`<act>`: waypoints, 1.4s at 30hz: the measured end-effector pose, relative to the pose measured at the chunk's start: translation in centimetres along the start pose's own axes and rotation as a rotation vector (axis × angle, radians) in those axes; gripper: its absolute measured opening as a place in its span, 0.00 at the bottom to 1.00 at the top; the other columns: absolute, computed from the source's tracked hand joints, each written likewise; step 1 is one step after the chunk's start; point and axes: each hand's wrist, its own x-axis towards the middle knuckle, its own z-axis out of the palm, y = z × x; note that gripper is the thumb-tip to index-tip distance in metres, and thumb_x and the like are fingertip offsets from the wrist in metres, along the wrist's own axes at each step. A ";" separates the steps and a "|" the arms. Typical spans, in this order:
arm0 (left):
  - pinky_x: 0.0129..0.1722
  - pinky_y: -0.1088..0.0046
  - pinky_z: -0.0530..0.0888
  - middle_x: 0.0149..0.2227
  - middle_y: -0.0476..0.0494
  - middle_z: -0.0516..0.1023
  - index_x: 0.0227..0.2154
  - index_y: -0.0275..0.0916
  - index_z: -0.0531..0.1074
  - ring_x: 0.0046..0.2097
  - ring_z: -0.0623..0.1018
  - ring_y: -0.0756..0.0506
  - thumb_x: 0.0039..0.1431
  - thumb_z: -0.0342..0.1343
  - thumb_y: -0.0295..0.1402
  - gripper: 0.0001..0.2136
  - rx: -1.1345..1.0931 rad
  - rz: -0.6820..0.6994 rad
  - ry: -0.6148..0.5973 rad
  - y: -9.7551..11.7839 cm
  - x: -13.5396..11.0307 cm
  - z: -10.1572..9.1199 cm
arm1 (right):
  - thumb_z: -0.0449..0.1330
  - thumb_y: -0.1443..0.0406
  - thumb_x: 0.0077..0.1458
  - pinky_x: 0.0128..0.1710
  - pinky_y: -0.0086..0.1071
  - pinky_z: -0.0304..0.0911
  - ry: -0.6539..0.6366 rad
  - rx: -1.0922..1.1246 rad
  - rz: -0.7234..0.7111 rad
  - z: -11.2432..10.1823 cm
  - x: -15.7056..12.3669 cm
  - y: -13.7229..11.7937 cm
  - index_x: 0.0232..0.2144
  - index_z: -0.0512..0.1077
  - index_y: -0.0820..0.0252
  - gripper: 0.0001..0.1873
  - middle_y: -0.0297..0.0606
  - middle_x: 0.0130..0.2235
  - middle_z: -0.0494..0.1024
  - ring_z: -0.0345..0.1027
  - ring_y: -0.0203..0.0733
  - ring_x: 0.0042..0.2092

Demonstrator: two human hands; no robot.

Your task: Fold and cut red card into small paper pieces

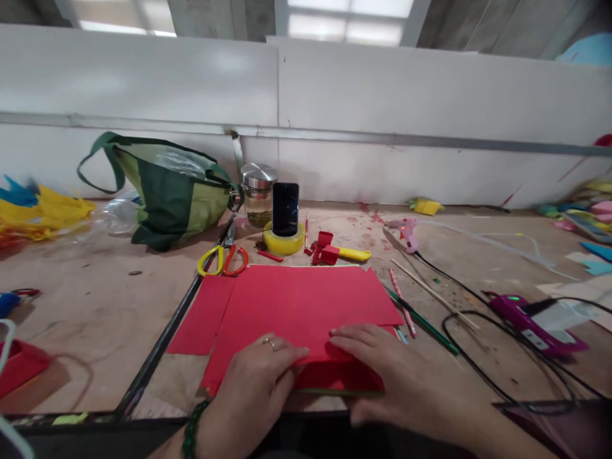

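Observation:
A stack of red paper sheets (pixel 296 299) lies in front of me, with its near edge bent up into a darker fold. My left hand (pixel 261 376), with a ring and a green bead bracelet (pixel 191 428), is closed on this near edge, thumb and fingers close together. At the right part of the same fold, my right hand (pixel 387 370) has its fingers over the top and its thumb lower, near the table edge. Part of the fold is hidden by both hands. Another red sheet (pixel 196 319) sticks out at the left.
Behind the paper are scissors (pixel 224 260), yellow tape (pixel 284 241) with a phone (pixel 285 207), a jar (pixel 258 194) and a yellow-handled cutter (pixel 351 254). A green bag (pixel 176 197) stands left. To the right are pencils (pixel 423 319), a pink glue gun (pixel 405 231) and a corded purple power strip (pixel 535 325).

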 end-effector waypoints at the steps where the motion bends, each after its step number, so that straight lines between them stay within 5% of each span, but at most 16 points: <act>1: 0.36 0.73 0.68 0.34 0.44 0.77 0.38 0.41 0.75 0.37 0.74 0.46 0.60 0.46 0.25 0.13 -0.004 -0.044 0.002 -0.1 0.4 -0.2 | 0.64 0.53 0.49 0.51 0.39 0.62 0.037 0.004 0.028 0.1 0.0 -0.3 0.53 0.68 0.53 0.29 0.41 0.52 0.73 0.65 0.49 0.53; 4: 0.32 0.73 0.65 0.29 0.44 0.74 0.27 0.38 0.72 0.32 0.73 0.46 0.62 0.47 0.31 0.11 0.072 -0.165 0.010 -0.4 1.7 -1.0 | 0.57 0.55 0.57 0.42 0.37 0.65 0.085 0.045 0.112 -0.2 0.4 -0.3 0.45 0.73 0.54 0.17 0.39 0.44 0.78 0.70 0.46 0.44; 11: 0.30 0.72 0.60 0.28 0.44 0.72 0.26 0.37 0.70 0.31 0.70 0.45 0.59 0.50 0.36 0.10 0.179 -0.185 -0.104 -1.2 4.6 -2.6 | 0.61 0.46 0.48 0.45 0.41 0.63 0.080 0.055 0.184 -2.5 3.8 1.3 0.49 0.70 0.57 0.31 0.44 0.48 0.75 0.68 0.54 0.48; 16: 0.26 0.73 0.57 0.23 0.48 0.69 0.22 0.37 0.69 0.26 0.66 0.49 0.56 0.53 0.37 0.11 0.150 -0.193 -0.203 -1.6 5.7 -3.3 | 0.64 0.41 0.36 0.32 0.32 0.62 -0.056 0.081 0.265 -2.7 8.1 2.3 0.44 0.70 0.61 0.39 0.44 0.40 0.76 0.70 0.47 0.39; 24: 0.22 0.74 0.54 0.18 0.53 0.63 0.19 0.37 0.63 0.22 0.60 0.52 0.54 0.54 0.41 0.15 0.066 -0.246 -0.255 -2.7 6.8 -3.3 | 0.66 0.47 0.38 0.21 0.28 0.42 -0.200 0.208 0.198 -2.6 10.7 2.7 0.16 0.63 0.60 0.25 0.25 0.18 0.56 0.49 0.30 0.23; 29: 0.23 0.74 0.55 0.19 0.54 0.60 0.19 0.38 0.61 0.24 0.60 0.52 0.55 0.52 0.42 0.16 0.048 -0.202 -0.182 -2.7 7.0 -3.5 | 0.71 0.54 0.32 0.23 0.26 0.49 -0.077 0.442 0.209 -1.8 11.0 3.0 0.26 0.67 0.60 0.23 0.25 0.21 0.64 0.56 0.32 0.26; 36: 0.30 0.72 0.63 0.27 0.48 0.71 0.28 0.38 0.70 0.31 0.69 0.47 0.54 0.55 0.43 0.12 0.169 -0.182 -0.106 -2.1 6.9 -4.5 | 0.67 0.55 0.39 0.22 0.26 0.51 -0.130 0.569 0.165 -2.1 10.7 2.8 0.21 0.71 0.63 0.16 0.29 0.21 0.69 0.57 0.30 0.23; 40: 0.47 0.61 0.64 0.47 0.38 0.70 0.48 0.41 0.70 0.48 0.68 0.37 0.45 0.63 0.48 0.28 0.372 -0.033 0.134 -1.2 8.2 -7.1 | 0.65 0.57 0.43 0.20 0.25 0.47 -0.117 0.526 0.111 -3.0 9.8 2.0 0.20 0.72 0.62 0.14 0.27 0.19 0.66 0.53 0.29 0.21; 42: 0.49 0.60 0.63 0.47 0.39 0.72 0.47 0.43 0.73 0.49 0.68 0.37 0.42 0.63 0.51 0.29 0.359 0.073 0.061 -0.8 9.4 -8.3 | 0.64 0.57 0.45 0.20 0.25 0.47 -0.114 0.497 0.097 -3.7 9.2 1.4 0.20 0.72 0.62 0.14 0.27 0.19 0.66 0.52 0.29 0.21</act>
